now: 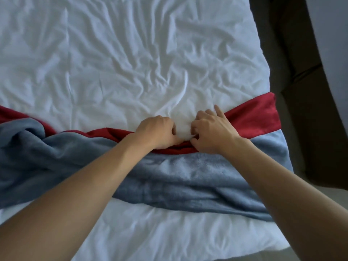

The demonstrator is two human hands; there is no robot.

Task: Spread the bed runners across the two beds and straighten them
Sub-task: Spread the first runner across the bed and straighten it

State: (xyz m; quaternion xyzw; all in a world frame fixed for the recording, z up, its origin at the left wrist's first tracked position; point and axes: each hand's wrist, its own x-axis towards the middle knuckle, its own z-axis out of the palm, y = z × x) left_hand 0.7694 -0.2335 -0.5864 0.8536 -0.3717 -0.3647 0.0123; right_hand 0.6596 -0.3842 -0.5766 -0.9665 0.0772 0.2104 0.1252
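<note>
- Bed sheet [116,53]: plain white, no print; creases read as pale grey-blue shadow.
- Bed runner [188,178]: two colours. Plush face is muted slate blue-grey, unpatterned.
- Runner's red side [252,117]: deep crimson with a slight sheen, plain; shows as a band along the far edge and at the left.
- Floor [301,91] beside the bed: dark brown-grey.
- Second bed [331,34], at right: pale grey-white.
</note>
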